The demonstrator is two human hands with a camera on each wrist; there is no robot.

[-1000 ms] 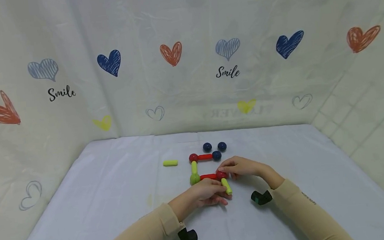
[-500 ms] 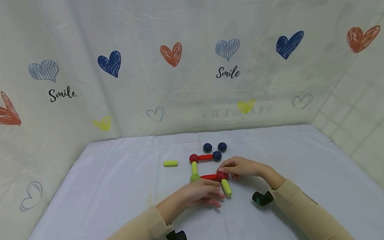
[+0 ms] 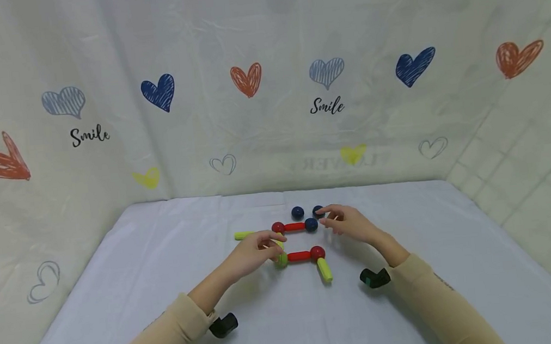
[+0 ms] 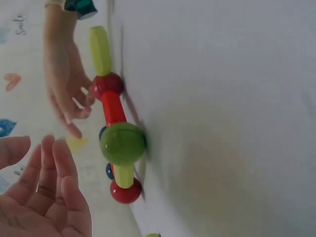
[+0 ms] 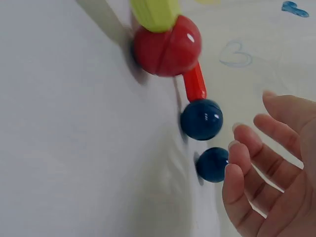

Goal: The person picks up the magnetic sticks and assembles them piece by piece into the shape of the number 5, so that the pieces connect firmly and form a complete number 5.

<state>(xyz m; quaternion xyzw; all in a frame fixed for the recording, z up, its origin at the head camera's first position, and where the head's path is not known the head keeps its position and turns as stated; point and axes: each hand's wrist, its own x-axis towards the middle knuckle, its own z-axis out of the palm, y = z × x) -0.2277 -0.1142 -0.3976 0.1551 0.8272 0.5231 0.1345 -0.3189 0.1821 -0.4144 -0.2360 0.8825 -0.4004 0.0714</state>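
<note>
On the white table lies a joined chain of toy rods and balls. Its near red ball (image 3: 317, 252) carries a yellow-green rod (image 3: 324, 270) pointing forward, and a red rod (image 3: 299, 256) links it to a green ball (image 4: 122, 143). Farther back, another red ball (image 3: 277, 227) joins through a red rod (image 3: 294, 226) to a blue ball (image 3: 311, 224). My left hand (image 3: 257, 253) hovers over the chain's left side, partly hiding the green ball, fingers relaxed, holding nothing. Just right of the blue ball, my right hand (image 3: 352, 224) hangs with loosely bent fingers, holding nothing.
Two loose blue balls stand at the back; one blue ball (image 3: 297, 212) is fully visible, the other is partly covered by right fingertips. A loose yellow-green rod (image 3: 243, 235) lies behind my left hand. Black wrist cameras are strapped on both arms. A heart-printed curtain (image 3: 271, 128) rises behind the table.
My left hand let go of the front yellow-green rod and moved left and back over the chain. My right hand released the near red ball and moved back beside the blue balls.
</note>
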